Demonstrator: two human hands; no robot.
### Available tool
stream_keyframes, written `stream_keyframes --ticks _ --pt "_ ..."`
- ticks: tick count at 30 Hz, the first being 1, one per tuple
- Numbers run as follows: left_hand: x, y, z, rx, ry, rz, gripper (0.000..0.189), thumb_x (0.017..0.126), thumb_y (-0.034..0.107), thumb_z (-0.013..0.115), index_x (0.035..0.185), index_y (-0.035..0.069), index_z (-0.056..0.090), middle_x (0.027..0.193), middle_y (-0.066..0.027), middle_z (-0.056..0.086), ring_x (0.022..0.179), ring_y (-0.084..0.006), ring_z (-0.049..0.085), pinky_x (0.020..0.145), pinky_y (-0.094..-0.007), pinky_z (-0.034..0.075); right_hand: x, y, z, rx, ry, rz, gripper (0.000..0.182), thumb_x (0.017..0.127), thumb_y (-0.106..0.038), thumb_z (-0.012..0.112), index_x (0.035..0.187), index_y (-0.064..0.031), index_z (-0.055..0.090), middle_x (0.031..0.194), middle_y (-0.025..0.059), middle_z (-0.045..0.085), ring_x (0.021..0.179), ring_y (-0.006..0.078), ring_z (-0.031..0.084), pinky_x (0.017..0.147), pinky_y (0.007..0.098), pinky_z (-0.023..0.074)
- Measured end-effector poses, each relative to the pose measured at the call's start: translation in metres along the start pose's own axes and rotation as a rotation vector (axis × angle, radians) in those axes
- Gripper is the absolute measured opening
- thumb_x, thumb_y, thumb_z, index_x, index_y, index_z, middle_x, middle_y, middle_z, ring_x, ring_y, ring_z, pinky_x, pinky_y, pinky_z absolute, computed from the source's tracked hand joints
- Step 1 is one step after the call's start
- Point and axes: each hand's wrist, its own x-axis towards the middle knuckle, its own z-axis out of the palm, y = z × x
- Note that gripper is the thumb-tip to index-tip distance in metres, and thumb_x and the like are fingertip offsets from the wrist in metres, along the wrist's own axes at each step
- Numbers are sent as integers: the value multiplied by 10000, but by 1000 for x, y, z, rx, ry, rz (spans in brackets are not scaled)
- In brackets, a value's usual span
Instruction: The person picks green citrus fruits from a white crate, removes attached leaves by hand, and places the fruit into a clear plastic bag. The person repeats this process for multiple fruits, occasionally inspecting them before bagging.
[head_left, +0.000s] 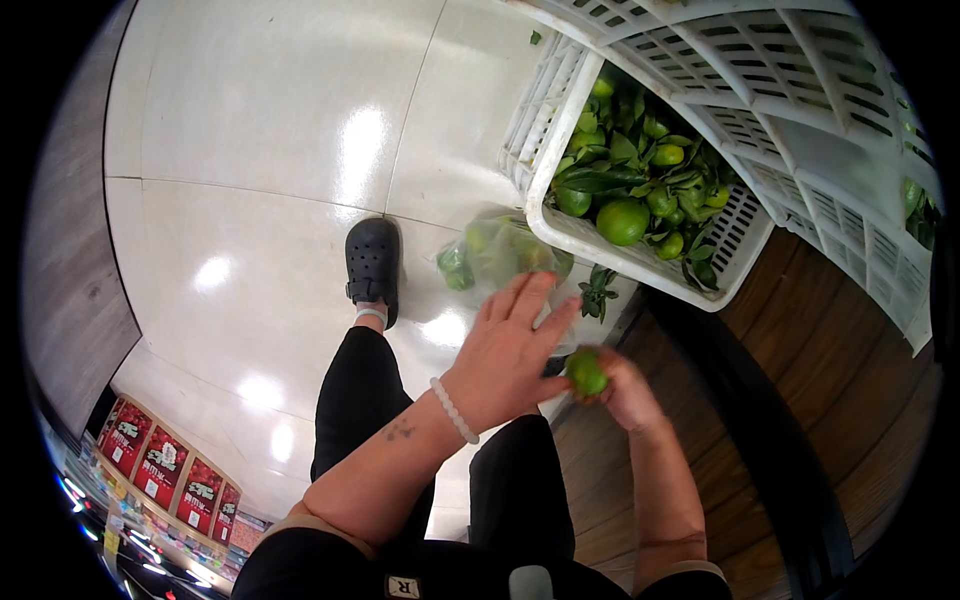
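Observation:
My right hand (628, 394) grips a green citrus fruit (586, 373), which is slightly blurred. Close beside it, my left hand (506, 352) is spread with its fingers apart, and its thumb tip comes near the fruit. Just beyond the left fingertips, a thin clear plastic bag (491, 259) with green fruit inside lies on the floor; the hand hides part of it. A white plastic crate (541, 201) stands at the upper right of the bag. Inside are green citrus fruits (622, 222) of different sizes among leafy twigs (600, 180).
A larger slatted white crate (795, 142) rises at the upper right, with green leaves behind its slots. A leafy sprig (598, 292) lies beside the bag. Brown wood-look boards (780, 300) and a black curved edge (757, 420) run along the right. Red printed boxes (161, 461) stand lower left.

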Motion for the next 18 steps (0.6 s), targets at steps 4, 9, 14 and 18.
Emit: stream_keyframes --ticks 4,9,14,18 --pt "-9 -10 4 4 -424 -343 343 806 148 606 1139 72 580 984 -167 638 865 -339 652 684 -406 525 25 19 33 11 -167 105 358 912 -161 497 1237 -20 550 1049 67 623 887 147 589 769 270 479" --pt "-12 -4 17 -97 -376 -354 224 831 136 582 1046 82 611 837 -143 667 788 -318 661 619 -423 522 72 28 62 244 -147 74 326 917 -95 488 1211 38 531 1166 85 586 1060 182 562 900 296 447" --pt "-2 -2 17 -374 -334 -473 184 861 149 557 992 54 644 827 -179 660 795 -342 649 657 -403 514 116 63 47 329 293 -143 364 912 -90 491 1249 44 467 1200 116 568 1080 229 562 924 333 447" --pt "-3 3 28 -669 -261 -569 228 869 135 531 1030 26 650 857 -204 659 779 -338 653 700 -353 508 157 66 60 442 163 -419 413 941 -136 474 1331 -19 409 1259 130 513 1171 286 491 982 369 401"
